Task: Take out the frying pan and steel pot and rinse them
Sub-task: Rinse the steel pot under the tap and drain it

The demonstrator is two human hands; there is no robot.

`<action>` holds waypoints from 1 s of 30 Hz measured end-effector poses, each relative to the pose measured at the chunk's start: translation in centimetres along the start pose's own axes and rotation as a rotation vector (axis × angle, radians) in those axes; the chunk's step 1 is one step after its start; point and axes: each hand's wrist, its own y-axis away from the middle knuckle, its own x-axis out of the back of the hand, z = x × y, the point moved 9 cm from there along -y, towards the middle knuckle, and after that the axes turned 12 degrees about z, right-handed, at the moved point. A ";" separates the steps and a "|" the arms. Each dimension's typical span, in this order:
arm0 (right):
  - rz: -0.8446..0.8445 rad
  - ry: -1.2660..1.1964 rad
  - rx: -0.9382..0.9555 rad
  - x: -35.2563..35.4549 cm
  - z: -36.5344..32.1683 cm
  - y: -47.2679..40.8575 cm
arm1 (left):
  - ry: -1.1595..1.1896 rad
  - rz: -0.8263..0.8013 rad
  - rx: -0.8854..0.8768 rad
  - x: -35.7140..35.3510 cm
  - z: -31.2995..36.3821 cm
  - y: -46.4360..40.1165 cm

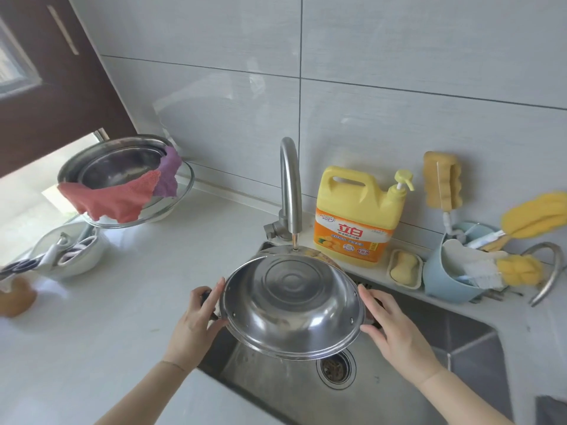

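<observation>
Head view: at lower centre of the frame the pot is held tilted over the sink, under the tap. The left hand and right hand are curled round its two side handles. Thin steel is judged light, stiff and slippery when wet; the handles are best gripped. No frying pan is seen.

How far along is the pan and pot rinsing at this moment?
Done: the steel pot is out, over the sink. In hand: left hand and right hand hold its handles, tilted under the faucet; flowing water not discernible. Left: no frying pan visible.
</observation>
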 end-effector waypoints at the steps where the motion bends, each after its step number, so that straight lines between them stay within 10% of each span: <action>1: -0.006 0.000 0.007 -0.2 0.0 -0.5 | -0.006 0.004 0.003 0.1 -0.2 -0.1; 30: 0.029 0.026 -0.016 3.2 1.2 0.2 | 0.006 0.002 -0.052 -1.9 2.0 -1.7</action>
